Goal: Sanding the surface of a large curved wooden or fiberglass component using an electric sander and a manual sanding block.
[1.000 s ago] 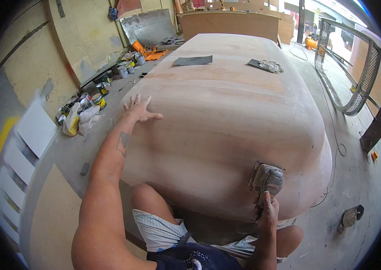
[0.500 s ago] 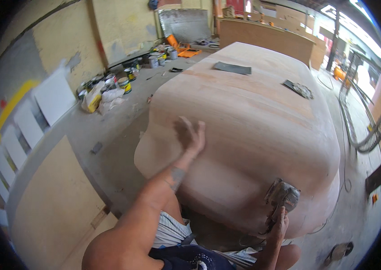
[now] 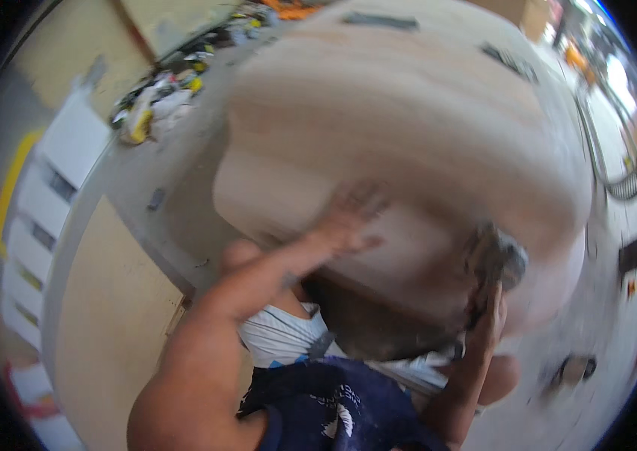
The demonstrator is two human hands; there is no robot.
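A large, pale pinkish body with rounded edges (image 3: 401, 143) fills the middle of the head view, its near side curving down toward me. My left hand (image 3: 352, 218), blurred by motion, is over the lower part of that side with fingers spread and nothing in them. I cannot tell whether its palm touches the surface. In my right hand (image 3: 493, 314) is a dusty grey power sander (image 3: 505, 259), gripped by its lower end. The sander's head is at the right part of the curved side; its working face is hidden.
On top of the body lie a dark flat sheet (image 3: 380, 20) and a dark pad (image 3: 510, 60). Cans and bags (image 3: 157, 113) crowd the left wall. A wooden board (image 3: 112, 301) is at my left; another dusty tool (image 3: 576, 370) lies on the floor at right.
My left hand has moved down and right across the curved side. The view has tipped downward, and the sander, still in my right hand, appears slightly higher and further right.
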